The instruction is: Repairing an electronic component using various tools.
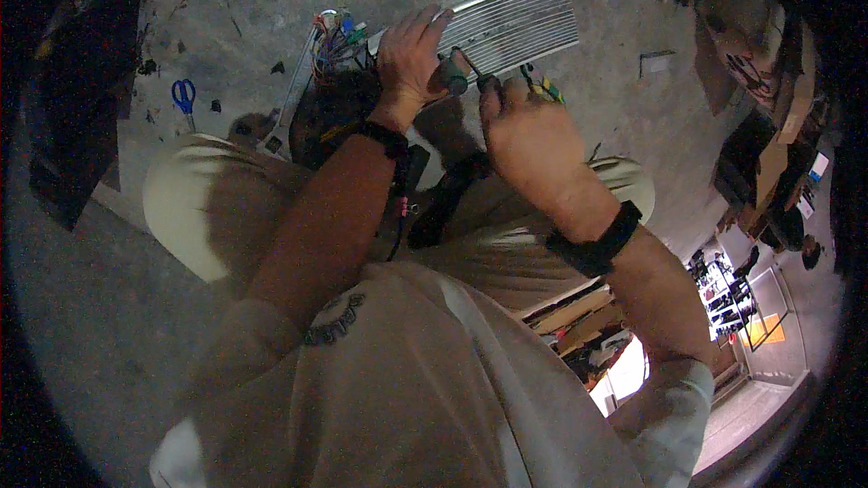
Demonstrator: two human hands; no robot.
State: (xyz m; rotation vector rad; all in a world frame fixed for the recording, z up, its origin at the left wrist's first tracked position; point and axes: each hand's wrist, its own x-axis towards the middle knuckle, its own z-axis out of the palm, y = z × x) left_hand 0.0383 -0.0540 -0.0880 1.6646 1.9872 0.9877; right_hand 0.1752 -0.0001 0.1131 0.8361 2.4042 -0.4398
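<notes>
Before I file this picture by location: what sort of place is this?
Probably a garage or workshop: littered concrete floor, blue-handled scissors lying on it, and coloured wires near a ribbed, silvery panel.

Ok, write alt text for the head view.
A person's left hand rests on a ribbed silver panel; the right hand grips a dark tool by its near edge. Blue scissors lie to the left on the floor.

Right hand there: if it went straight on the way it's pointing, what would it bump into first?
Probably the ribbed silver panel, just ahead of the right hand's knuckles. One picture can't show depth well, so it might pass above the panel instead.
</notes>
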